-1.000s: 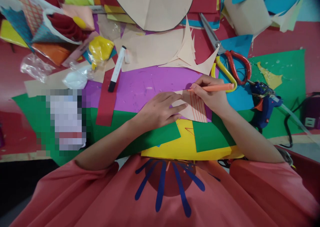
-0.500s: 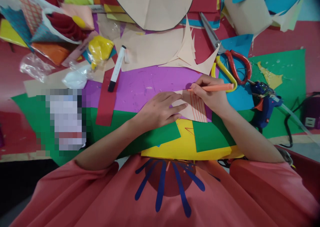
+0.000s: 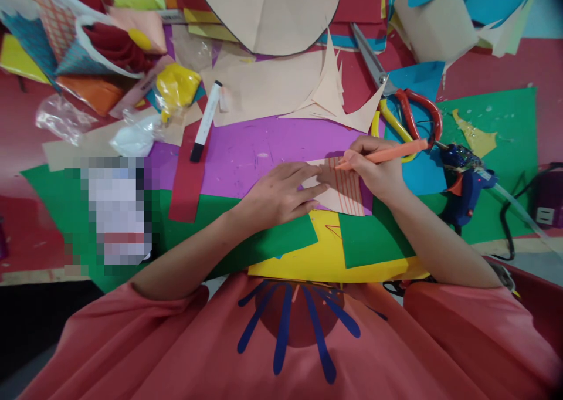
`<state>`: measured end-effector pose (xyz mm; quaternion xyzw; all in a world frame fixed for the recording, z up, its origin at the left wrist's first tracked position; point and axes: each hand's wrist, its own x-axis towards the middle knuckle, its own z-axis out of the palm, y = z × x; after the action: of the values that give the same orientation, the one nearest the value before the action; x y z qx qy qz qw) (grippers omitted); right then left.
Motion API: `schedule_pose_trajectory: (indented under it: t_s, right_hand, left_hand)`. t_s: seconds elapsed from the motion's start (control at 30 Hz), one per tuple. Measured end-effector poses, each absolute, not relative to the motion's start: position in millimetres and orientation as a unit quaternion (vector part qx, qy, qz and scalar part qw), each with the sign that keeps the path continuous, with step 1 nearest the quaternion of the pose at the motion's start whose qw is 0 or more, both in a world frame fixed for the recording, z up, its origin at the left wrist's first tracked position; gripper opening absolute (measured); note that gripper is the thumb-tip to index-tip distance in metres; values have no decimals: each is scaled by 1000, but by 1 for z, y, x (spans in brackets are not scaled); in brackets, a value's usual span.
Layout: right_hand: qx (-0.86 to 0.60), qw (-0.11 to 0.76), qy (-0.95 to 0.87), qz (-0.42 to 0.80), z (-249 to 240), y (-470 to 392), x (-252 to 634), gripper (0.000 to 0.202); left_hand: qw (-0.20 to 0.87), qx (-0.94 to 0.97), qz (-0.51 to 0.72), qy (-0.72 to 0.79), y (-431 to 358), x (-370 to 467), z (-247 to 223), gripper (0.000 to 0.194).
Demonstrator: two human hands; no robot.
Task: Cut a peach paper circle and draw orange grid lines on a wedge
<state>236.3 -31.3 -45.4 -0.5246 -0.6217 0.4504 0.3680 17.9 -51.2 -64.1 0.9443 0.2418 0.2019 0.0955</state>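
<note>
My right hand (image 3: 373, 168) is closed around an orange felt-tip pen (image 3: 396, 152), its tip at the upper part of a small cream paper piece (image 3: 325, 197). Orange stripes (image 3: 350, 192) run side by side down the right part of that piece. My left hand (image 3: 285, 192) lies flat with fingers apart, the fingertips resting on the paper's left side. Under the piece are a purple sheet (image 3: 246, 153) and green sheets (image 3: 378, 236). Part of the paper is hidden by my fingers.
Red-and-yellow-handled scissors (image 3: 373, 60) lie beyond my right hand, with a blue glue gun (image 3: 470, 195) further right. A white marker (image 3: 206, 121) lies at left near a blurred-out pale object (image 3: 116, 212). Cream paper offcuts (image 3: 272, 89) and bagged clay (image 3: 176, 86) lie farther back.
The pen tip has shifted slightly right and down the paper, and its back end has swung up and right. Another orange line shows at the stripes' left edge. My left hand stays put.
</note>
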Motion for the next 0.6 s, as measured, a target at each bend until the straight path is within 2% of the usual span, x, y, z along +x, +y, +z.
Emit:
schedule_pose_trajectory:
  t_s: [0.13, 0.3, 0.6]
  right_hand:
    - [-521, 421, -606, 429, -48, -35, 240, 21]
    - [-515, 408, -629, 415, -49, -33, 241, 9]
    - [-520, 386, -640, 412, -52, -30, 237, 22]
  left_hand:
    - [99, 942, 181, 266, -50, 15, -64, 34]
    - [95, 937, 172, 289, -47, 13, -62, 35]
    - [121, 928, 169, 309, -48, 14, -61, 34]
